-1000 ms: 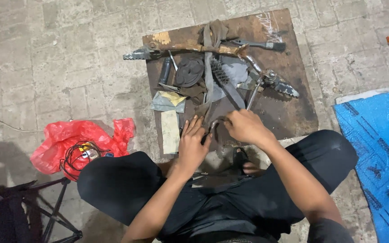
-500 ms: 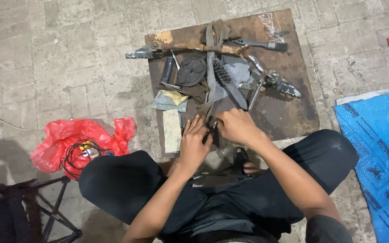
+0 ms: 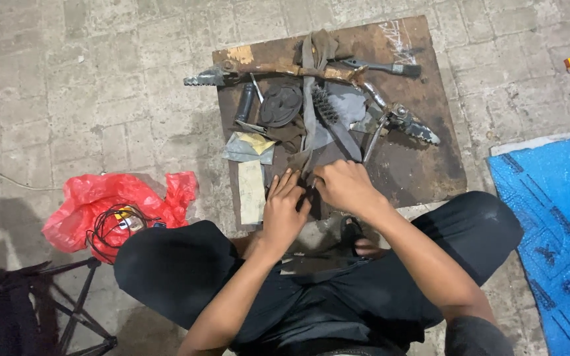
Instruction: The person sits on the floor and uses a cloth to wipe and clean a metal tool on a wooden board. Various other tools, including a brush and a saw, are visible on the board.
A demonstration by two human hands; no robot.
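While I sit cross-legged on the paved floor (image 3: 100, 79), the biggest thing before me is the rusty brown board (image 3: 423, 171), lying flat just past my knees. To my right lies a blue tarp (image 3: 555, 217); to my left a crumpled red plastic bag (image 3: 100, 198) with a coil of dark wire on it, well apart from the board.

Across the far part of the board runs a long rusted bar (image 3: 272, 67) with a toothed footpeg at its left end. A second toothed footpeg (image 3: 417, 128) sits on the right, a thin metal rod slanting down from it toward my hands. A grey cloth strap (image 3: 308, 99) hangs down the middle, with a wire brush (image 3: 324, 105) just beside it, a dark round part (image 3: 278, 102) to its left and a black-handled paintbrush (image 3: 380, 66) at the far edge. Scraps of sandpaper (image 3: 252, 191) lie at the near left.

My left hand (image 3: 282, 211) rests palm down on the board's near edge, fingers stretched out flat and together, pressing rather than gripping. My right hand (image 3: 348, 186) is curled closed just beside it, touching its fingertips. Between them shows a sliver of a small dark metal piece (image 3: 313, 184); my hands hide most of it, so I cannot tell its shape, nor exactly what the right fingers clasp.
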